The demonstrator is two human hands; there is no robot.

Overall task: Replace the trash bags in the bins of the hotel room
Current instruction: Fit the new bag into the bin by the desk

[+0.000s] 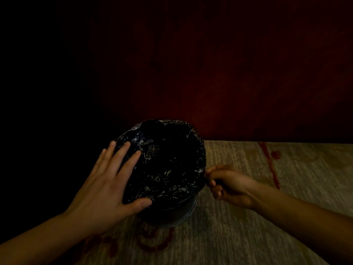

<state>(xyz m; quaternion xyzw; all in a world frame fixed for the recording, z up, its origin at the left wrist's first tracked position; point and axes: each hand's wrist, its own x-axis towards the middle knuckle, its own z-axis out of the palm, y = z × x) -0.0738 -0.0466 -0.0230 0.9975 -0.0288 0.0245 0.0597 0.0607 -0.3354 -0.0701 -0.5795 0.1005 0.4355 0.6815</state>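
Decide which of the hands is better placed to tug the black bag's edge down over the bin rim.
Probably the right hand: its fingers pinch at the trash bag edge beside the bin rim, while the left hand lies flat and open on the bag.

**Crinkled Plastic, Ribbed Carpet**

The trash bag (168,161) is thin black plastic, crumpled and glossy, its creases catching small glints. Below the bag's folded edge, the bin (181,213) wall looks smooth with a faint sheen. Beneath the bin, the carpet (248,226) is matt beige cloth with a fine ribbed weave and red markings.
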